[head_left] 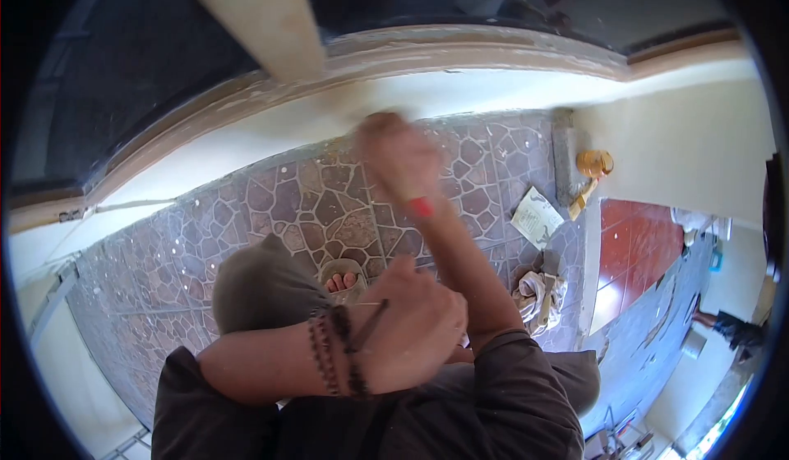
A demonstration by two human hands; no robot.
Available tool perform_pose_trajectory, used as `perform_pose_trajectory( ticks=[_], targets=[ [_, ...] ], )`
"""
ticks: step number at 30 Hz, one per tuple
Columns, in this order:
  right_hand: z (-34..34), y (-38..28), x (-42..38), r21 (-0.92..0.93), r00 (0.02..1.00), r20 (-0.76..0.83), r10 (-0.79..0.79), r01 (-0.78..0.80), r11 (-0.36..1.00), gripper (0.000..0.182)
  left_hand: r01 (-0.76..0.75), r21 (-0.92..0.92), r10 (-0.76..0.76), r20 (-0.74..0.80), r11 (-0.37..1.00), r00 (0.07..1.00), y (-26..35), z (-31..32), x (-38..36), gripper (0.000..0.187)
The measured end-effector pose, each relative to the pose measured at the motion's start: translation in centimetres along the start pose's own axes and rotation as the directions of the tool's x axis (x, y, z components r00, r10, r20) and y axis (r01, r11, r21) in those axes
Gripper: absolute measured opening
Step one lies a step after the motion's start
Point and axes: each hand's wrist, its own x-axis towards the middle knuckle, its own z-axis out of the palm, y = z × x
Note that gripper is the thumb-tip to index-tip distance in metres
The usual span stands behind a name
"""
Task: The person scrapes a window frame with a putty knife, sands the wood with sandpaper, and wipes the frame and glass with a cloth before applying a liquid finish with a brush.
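Observation:
My right hand (400, 153) is stretched forward, close to the low white wall (288, 115). It is smeared by motion, so its fingers and anything in them cannot be made out. A red band (420, 206) shows at that wrist. My left hand (411, 324) is held in front of my body with its back to the camera, beaded bracelets (333, 351) round the wrist. Its fingers are curled in, and whatever they may hold is hidden.
Above the wall runs a wooden window frame (460, 56). To the right lie an orange container (594, 163), a yellowish brush-like tool (583, 200), a printed sheet (538, 217) and a crumpled cloth (534, 300) on stone-patterned tiles (271, 205). Another person (731, 328) appears far right.

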Motion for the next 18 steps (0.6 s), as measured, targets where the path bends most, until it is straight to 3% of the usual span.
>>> perform_pose_trajectory(
  ticks=[2,4,5,6,7,8,9,10,11,12,13,14,15,16,18],
  targets=[
    [-2.1,-2.8,2.8,-0.411,0.985,-0.155,-0.074,0.004,0.912,0.019,0.012,-0.004,-0.011,0.061,1.000,0.998,-0.3,-0.4,0.0,0.018],
    [-4.0,-5.6,6.2,-0.727,0.949,-0.256,-0.186,-0.063,0.683,0.015,0.050,-0.007,-0.049,0.107,0.999,0.993,-0.6,-0.9,-0.1,0.021],
    [-5.3,-6.4,7.6,-0.839,0.926,-0.285,-0.249,-0.116,0.531,0.013,0.104,-0.017,-0.104,0.046,0.994,0.994,-0.6,-1.0,-0.1,0.023],
    [-7.4,-6.4,9.4,-0.667,0.721,-0.533,-0.444,-0.034,0.745,0.010,0.154,-0.032,-0.155,-0.014,0.987,0.988,-0.5,-1.1,-0.1,0.025],
    [-9.3,-6.1,9.9,-0.843,0.794,-0.310,-0.523,0.025,0.538,0.012,0.148,-0.029,-0.148,-0.012,0.989,0.989,-0.6,-0.9,0.1,0.025],
    [-11.1,-5.4,9.7,-0.949,0.837,-0.069,-0.543,0.113,0.295,0.014,0.133,-0.072,-0.142,-0.140,0.989,0.980,-1.0,-0.6,0.5,0.024],
    [-10.5,-3.5,7.0,-0.932,0.934,-0.032,-0.355,0.100,0.348,0.012,0.102,-0.110,-0.128,-0.259,0.989,0.957,-1.4,-0.4,1.0,0.023],
    [-8.0,-1.9,3.8,-0.918,0.988,0.011,-0.155,0.072,0.391,0.014,0.076,-0.094,-0.098,-0.254,0.993,0.962,-1.9,-0.2,1.4,0.023],
    [-4.0,-4.8,4.9,-0.763,0.915,0.398,-0.067,0.371,0.529,0.012,0.102,-0.148,-0.140,-0.277,0.984,0.950,-2.5,0.0,1.9,0.017],
    [-4.9,-5.6,6.9,-0.779,0.917,0.389,-0.093,0.381,0.499,0.012,0.123,-0.200,-0.180,-0.301,0.972,0.937,-2.8,-0.2,2.9,0.015],
    [-6.1,-6.1,8.2,-0.727,0.961,0.219,-0.171,0.278,0.628,0.013,0.095,-0.179,-0.146,-0.295,0.979,0.944,-2.5,-0.9,3.7,0.015],
    [-7.2,-6.5,9.0,-0.632,0.976,0.032,-0.213,0.185,0.753,0.013,0.064,-0.366,-0.226,-0.422,0.929,0.878,-1.8,-1.7,4.2,0.020],
    [-8.1,-6.5,10.1,-0.492,0.962,-0.153,-0.226,0.124,0.862,0.014,0.006,-0.532,-0.334,-0.522,0.846,0.785,-1.4,-2.2,4.6,0.028],
    [-8.8,-6.6,11.5,-0.317,0.923,-0.326,-0.205,0.098,0.944,0.016,0.003,-0.516,-0.319,-0.525,0.857,0.789,-1.6,-2.4,5.1,0.028],
    [-13.9,-9.2,15.2,-0.625,0.797,-0.508,-0.327,-0.081,0.776,0.024,-0.065,-0.571,-0.358,-0.595,0.818,0.720,-2.4,-2.6,5.8,0.032]
  ],
)
